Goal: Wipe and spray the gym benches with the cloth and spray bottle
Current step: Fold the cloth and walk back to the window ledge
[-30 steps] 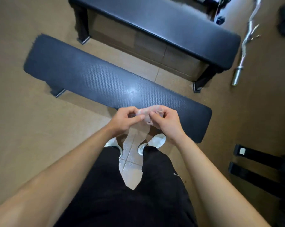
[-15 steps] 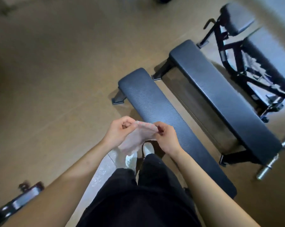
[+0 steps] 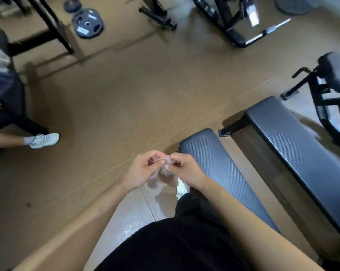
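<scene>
Cloth (image 3: 155, 179) pinched by both hands.
Left hand (image 3: 142, 171) and right hand (image 3: 185, 172) grip it beside the near bench (image 3: 220, 169).

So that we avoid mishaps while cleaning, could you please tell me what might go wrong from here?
1. The left hand and right hand both pinch the thin, pale, see-through cloth, and no spray bottle is in view, so spraying may stall.
2. A seated person's white sneaker rests on the floor to the left, a possible trip hazard.
</scene>
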The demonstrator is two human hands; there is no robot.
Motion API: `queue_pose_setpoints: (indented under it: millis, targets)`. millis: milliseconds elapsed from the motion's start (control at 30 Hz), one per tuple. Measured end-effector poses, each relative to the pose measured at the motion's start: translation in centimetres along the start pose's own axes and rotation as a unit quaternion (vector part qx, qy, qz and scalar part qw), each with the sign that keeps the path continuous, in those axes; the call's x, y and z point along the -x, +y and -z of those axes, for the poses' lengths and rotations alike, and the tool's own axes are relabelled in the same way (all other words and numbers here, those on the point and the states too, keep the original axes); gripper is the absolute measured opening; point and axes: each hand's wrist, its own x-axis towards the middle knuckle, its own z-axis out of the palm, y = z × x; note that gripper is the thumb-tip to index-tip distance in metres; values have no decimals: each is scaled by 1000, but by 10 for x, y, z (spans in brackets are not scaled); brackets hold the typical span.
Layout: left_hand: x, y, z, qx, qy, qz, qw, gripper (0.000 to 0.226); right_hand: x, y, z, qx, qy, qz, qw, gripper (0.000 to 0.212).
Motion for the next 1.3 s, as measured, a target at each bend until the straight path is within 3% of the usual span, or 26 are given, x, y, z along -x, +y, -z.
queue_pose_setpoints:
  millis: [167,267,400,633,800,867,1067,1300]
  targets:
    - [-82,1,42,0,-4,17,1000,18,-78,-26,37,-35,5,-18,999,29]
    - [-125,-12,65,-23,-25,49,998,3,-124,-40,58,-83,22,-43,995,20]
    - [-181,-30,95,-25,-19,71,997,22,-185,-63,81,-104,88,-63,989,15]
    - [-316,-53,166,47,-18,75,996,8,-298,-83,100,-69,203,-106,971,10]
    - [-418,-23,212,121,-36,73,989,10,-354,-104,113,-11,263,-131,956,24]
    - [-459,-2,220,110,-44,43,992,9,-369,-108,123,-7,289,-153,945,15]
    - [-569,61,196,56,-85,5,995,8,-400,-101,171,-63,383,-208,898,16]
    - [-690,117,106,-2,-160,-14,987,15,-448,-66,254,-166,489,-232,824,6]
